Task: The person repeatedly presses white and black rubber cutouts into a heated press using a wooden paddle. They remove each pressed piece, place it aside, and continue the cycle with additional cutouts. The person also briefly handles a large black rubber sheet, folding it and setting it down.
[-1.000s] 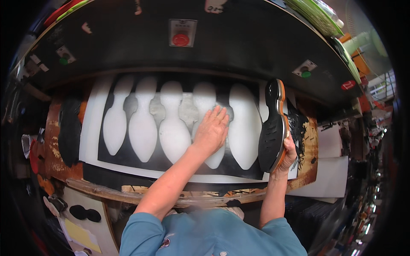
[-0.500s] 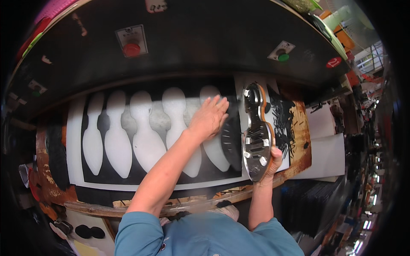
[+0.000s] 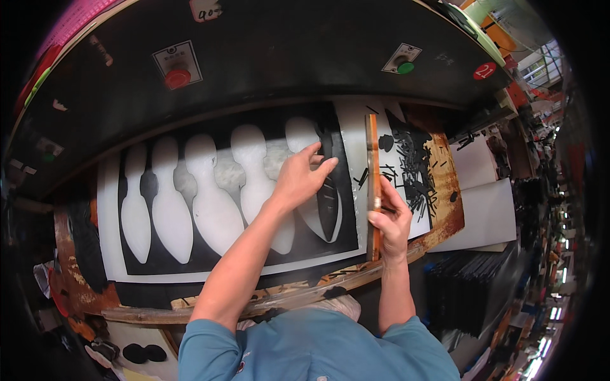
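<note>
My left hand (image 3: 297,179) is over the right part of a black sheet (image 3: 267,257). Its thumb and fingers pinch a black insole-shaped piece (image 3: 328,219) with slots, tilted up above the rightmost cut-out. Several sole-shaped openings in the sheet show the white board (image 3: 111,222) beneath. To the right, my right hand (image 3: 394,222) grips a sole-shaped cutting die (image 3: 373,155) by its lower part. The die stands on edge, its orange-brown rim showing, its inner face hidden.
A dark machine beam (image 3: 273,63) with a red button (image 3: 177,77) and a green button (image 3: 405,67) spans the far side. Black scraps (image 3: 413,165) litter the board's right end. A wooden rail (image 3: 254,312) runs along the near edge; stacked black sheets (image 3: 467,289) stand at lower right.
My left hand has gone from lying flat on the sheet to pinching the slotted black piece, now tilted up. My right hand has turned the die from facing me to edge-on.
</note>
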The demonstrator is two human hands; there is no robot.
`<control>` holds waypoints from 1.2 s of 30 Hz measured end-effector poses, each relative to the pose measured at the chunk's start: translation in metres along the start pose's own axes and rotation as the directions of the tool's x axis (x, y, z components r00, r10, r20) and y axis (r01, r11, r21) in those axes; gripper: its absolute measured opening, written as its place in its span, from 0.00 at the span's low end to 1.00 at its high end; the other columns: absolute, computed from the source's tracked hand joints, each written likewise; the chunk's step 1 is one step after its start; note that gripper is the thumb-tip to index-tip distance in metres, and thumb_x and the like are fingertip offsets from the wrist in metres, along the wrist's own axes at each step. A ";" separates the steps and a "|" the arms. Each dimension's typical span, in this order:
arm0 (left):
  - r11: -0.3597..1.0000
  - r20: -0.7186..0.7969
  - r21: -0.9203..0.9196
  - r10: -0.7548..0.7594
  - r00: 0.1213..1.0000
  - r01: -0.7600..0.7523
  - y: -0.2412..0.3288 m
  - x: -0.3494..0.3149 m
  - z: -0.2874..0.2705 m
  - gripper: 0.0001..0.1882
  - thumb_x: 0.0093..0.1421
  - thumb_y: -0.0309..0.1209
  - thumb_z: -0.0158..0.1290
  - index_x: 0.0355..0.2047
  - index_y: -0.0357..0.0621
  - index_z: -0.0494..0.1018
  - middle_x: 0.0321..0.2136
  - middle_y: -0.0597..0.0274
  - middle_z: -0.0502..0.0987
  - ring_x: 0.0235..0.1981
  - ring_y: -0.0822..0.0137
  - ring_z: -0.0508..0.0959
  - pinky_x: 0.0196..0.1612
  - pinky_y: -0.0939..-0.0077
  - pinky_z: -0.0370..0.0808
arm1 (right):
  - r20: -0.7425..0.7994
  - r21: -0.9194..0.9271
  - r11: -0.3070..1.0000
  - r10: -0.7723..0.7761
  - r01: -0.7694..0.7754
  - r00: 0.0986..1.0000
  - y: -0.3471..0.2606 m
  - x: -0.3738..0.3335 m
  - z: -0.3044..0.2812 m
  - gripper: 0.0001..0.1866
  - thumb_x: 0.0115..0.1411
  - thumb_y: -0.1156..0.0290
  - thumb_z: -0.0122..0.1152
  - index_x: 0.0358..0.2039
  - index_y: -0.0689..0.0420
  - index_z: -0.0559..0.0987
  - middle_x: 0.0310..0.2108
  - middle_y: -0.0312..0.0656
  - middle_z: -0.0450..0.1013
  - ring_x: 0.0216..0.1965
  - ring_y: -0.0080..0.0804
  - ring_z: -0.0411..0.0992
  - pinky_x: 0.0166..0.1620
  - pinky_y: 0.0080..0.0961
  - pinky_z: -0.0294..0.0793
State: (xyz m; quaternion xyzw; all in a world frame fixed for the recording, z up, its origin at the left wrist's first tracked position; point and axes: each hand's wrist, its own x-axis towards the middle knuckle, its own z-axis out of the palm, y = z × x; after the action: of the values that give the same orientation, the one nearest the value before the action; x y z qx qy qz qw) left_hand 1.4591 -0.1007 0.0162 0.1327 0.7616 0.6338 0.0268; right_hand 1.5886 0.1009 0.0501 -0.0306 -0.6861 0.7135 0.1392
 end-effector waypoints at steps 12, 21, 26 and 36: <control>0.909 -0.198 -0.407 -0.187 0.962 0.093 -0.025 -0.069 -0.022 0.15 0.72 0.28 0.60 0.55 0.32 0.80 0.39 0.57 0.87 0.42 0.72 0.85 0.45 0.76 0.80 | 0.278 -0.817 0.442 -0.262 0.371 0.924 0.045 0.026 0.014 0.39 0.41 0.63 0.74 0.58 0.59 0.83 0.66 0.63 0.64 0.60 0.63 0.65 0.65 0.51 0.69; 0.774 -0.314 -0.633 -0.280 0.907 0.020 -0.020 -0.109 -0.102 0.14 0.75 0.25 0.57 0.58 0.34 0.76 0.41 0.57 0.86 0.39 0.67 0.88 0.44 0.74 0.85 | 0.296 -0.760 0.477 -0.350 0.441 0.889 0.028 0.029 0.034 0.31 0.51 0.68 0.69 0.57 0.66 0.81 0.67 0.65 0.66 0.67 0.63 0.64 0.69 0.51 0.66; 0.816 -0.292 -0.578 -0.203 0.935 -0.004 -0.030 -0.111 -0.070 0.14 0.75 0.25 0.56 0.58 0.36 0.76 0.42 0.57 0.86 0.39 0.69 0.87 0.45 0.74 0.86 | 0.560 -0.441 0.714 -0.256 0.545 0.788 0.017 0.041 0.079 0.25 0.60 0.71 0.66 0.58 0.65 0.80 0.65 0.56 0.72 0.68 0.54 0.69 0.70 0.47 0.68; 0.963 -0.184 0.239 -0.084 0.979 0.127 -0.007 -0.134 -0.071 0.09 0.69 0.27 0.62 0.42 0.31 0.81 0.34 0.54 0.87 0.34 0.67 0.85 0.40 0.69 0.81 | 0.658 -0.521 0.492 -0.289 0.697 0.696 0.074 0.034 0.116 0.19 0.67 0.81 0.59 0.59 0.64 0.80 0.64 0.51 0.74 0.71 0.53 0.68 0.75 0.52 0.60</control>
State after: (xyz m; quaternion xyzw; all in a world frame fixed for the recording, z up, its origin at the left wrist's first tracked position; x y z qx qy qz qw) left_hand 1.5718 -0.2010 0.0064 0.0388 0.8407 0.5396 -0.0221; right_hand 1.5168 -0.0048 -0.0109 0.3023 -0.9008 0.2769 0.1431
